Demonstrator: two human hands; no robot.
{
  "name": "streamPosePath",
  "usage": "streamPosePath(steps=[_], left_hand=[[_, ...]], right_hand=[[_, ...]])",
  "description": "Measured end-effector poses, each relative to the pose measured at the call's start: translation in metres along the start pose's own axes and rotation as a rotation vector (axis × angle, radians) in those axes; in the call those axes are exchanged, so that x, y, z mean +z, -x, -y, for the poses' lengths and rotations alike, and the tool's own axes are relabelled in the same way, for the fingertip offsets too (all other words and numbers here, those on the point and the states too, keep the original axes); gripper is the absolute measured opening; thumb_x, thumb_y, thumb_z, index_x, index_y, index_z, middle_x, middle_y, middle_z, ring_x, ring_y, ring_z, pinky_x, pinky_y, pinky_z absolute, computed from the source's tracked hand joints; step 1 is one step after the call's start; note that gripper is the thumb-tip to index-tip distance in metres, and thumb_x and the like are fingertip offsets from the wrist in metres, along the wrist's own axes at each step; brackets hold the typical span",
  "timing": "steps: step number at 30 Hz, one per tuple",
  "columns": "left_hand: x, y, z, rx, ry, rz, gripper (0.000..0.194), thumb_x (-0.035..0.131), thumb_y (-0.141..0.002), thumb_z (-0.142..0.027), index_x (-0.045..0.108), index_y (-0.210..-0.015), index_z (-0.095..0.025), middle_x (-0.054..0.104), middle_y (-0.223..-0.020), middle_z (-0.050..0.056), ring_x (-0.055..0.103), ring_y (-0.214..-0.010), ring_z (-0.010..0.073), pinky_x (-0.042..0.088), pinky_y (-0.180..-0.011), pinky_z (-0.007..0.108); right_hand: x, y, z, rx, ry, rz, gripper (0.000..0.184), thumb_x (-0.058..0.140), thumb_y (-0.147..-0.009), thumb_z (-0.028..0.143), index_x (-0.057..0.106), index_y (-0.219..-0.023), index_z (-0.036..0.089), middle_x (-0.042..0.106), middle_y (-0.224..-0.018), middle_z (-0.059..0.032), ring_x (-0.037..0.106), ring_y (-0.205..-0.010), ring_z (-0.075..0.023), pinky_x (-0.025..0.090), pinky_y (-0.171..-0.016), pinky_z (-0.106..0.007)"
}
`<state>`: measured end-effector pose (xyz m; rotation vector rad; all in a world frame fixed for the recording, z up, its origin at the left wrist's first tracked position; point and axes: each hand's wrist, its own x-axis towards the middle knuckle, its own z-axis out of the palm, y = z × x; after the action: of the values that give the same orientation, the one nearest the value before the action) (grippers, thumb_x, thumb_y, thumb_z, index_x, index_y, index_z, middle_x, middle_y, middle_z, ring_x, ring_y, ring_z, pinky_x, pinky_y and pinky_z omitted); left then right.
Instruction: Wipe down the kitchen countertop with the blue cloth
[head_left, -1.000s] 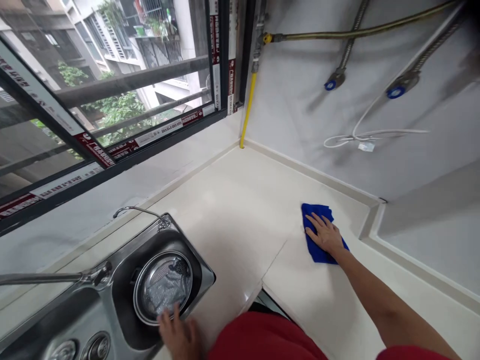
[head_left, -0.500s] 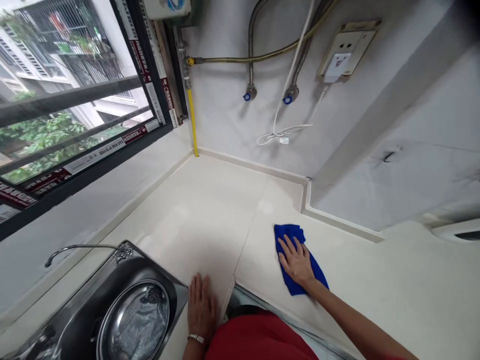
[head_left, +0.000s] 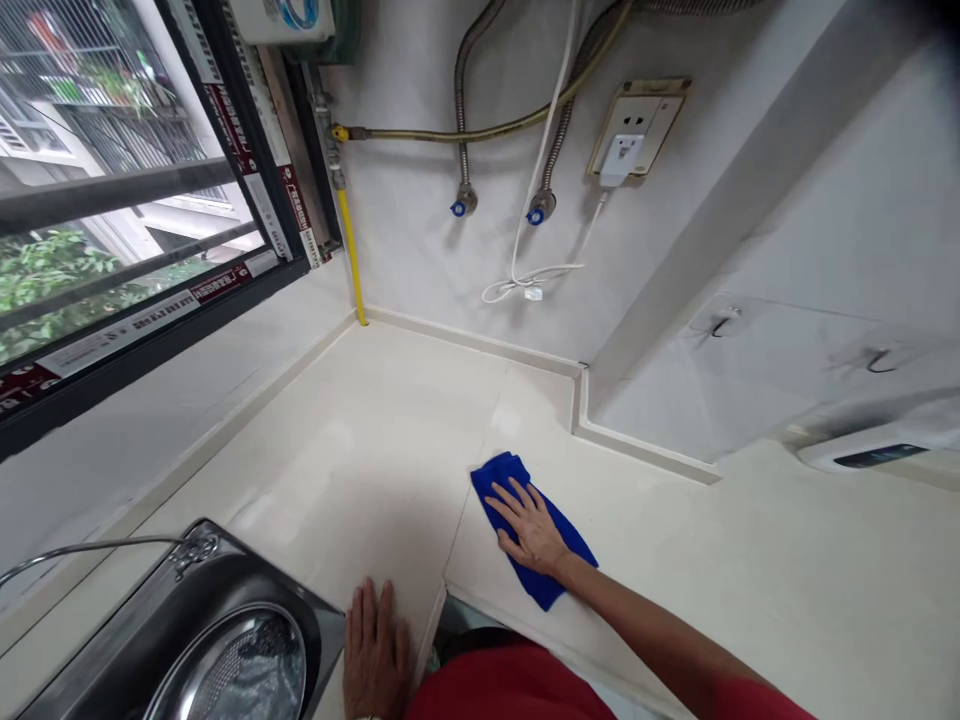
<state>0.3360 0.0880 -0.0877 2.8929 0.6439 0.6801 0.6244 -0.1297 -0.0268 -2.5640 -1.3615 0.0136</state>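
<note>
My right hand [head_left: 531, 530] lies flat with spread fingers on a blue cloth [head_left: 562, 530], pressing it against the cream countertop [head_left: 360, 430]. Part of the cloth is hidden under the palm and wrist. Its upper left corner reaches the thin seam in the countertop. Palm down near the front edge, my left hand [head_left: 373, 645] rests on the bare counter, fingers stretched out. Close to its left is the corner of a steel sink [head_left: 322, 610]. Inside the sink sits a round metal colander [head_left: 300, 660] with something clear and shiny in it.
A raised lip [head_left: 480, 348] runs along the wall. Above it are a yellow pipe [head_left: 351, 255], blue-handled valves [head_left: 535, 214], a looped white cord [head_left: 517, 288] and a plugged socket [head_left: 637, 130]. A white device [head_left: 877, 447] stands at the right. The window [head_left: 112, 200] is at the left.
My right hand and the blue cloth have slid left over the countertop to the seam. My left hand stays beside the sink corner. The head view has turned slightly right.
</note>
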Motion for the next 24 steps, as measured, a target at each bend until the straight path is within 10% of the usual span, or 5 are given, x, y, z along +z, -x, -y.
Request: streamPosePath(steps=[24], left_hand=[[-0.014,-0.002,-0.003,-0.08,0.071,0.116,0.079,0.052,-0.09,-0.019,0.015,-0.158,-0.035,0.018,-0.168,0.005,0.023,-0.153,0.0337,0.038,-0.117,0.065]], right_hand=[[0.002,-0.141,-0.178,0.673,0.104,-0.289,0.059,0.036,-0.092,0.041,0.048,-0.146,0.021,0.041,-0.158,-0.0067,0.027,-0.147,-0.0371,0.023,-0.118,-0.059]])
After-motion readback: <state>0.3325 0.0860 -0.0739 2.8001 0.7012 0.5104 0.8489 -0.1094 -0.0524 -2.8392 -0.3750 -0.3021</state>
